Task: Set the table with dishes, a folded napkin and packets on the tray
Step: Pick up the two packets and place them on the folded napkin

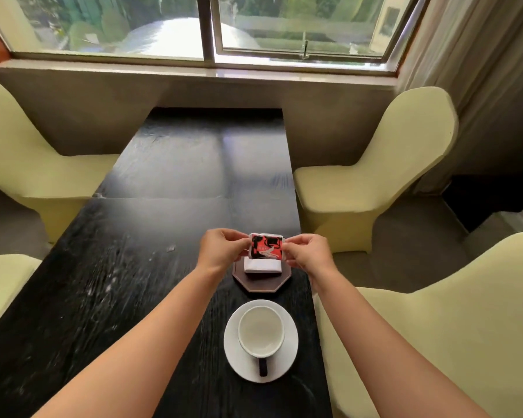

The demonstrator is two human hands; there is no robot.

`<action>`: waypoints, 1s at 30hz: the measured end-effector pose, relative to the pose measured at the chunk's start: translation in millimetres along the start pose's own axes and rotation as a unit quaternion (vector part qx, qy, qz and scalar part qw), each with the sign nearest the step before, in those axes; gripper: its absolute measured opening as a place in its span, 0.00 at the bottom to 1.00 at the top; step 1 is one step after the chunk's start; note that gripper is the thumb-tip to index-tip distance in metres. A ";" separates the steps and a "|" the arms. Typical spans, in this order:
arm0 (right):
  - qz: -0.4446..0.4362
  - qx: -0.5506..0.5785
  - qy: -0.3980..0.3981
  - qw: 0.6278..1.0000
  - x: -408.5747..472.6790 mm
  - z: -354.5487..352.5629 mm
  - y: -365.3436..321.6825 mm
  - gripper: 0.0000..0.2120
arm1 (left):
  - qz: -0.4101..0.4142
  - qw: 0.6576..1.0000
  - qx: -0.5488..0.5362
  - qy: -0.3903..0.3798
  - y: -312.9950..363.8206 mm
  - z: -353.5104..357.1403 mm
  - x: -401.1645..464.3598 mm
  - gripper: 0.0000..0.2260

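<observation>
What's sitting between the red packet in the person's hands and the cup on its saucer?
In the head view, the octagonal tray with a folded white napkin lies between the packet and the cup; then bare dark table.

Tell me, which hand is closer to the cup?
Right, though only slightly. The right hand is beyond the cup, slightly to its right; the left hand is beyond it, further left.

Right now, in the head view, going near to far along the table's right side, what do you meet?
Cup on its saucer → tray → napkin → red packet, held by both hands above the tray.
</observation>
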State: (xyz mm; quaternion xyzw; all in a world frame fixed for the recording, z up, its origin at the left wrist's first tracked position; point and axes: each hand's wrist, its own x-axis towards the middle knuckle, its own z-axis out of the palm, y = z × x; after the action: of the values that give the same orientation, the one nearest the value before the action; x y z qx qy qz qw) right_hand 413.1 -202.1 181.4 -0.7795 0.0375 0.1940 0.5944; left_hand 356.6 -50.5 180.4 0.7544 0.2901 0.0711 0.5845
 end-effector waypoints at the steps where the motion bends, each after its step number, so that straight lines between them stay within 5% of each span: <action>1: 0.007 -0.006 0.009 1.000 9.6 4.6 8.4 0.03 | -0.008 1.000 0.010 0.000 -9.9 4.7 11.6 0.06; 14: 0.100 -0.124 0.031 0.987 107.7 55.4 143.6 0.10 | -0.106 0.984 0.141 0.023 -157.9 69.6 89.7 0.06; 30: 0.023 -0.287 0.059 0.956 135.9 63.2 177.8 0.05 | -0.081 0.978 0.181 0.069 -187.4 95.1 97.9 0.06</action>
State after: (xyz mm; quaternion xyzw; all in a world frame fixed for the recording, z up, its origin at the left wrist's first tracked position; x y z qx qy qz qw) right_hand 470.7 -170.9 -41.8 -0.9263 0.0333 0.1637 0.3377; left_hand 413.1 -51.7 -44.4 0.8150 0.3979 0.0212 0.4207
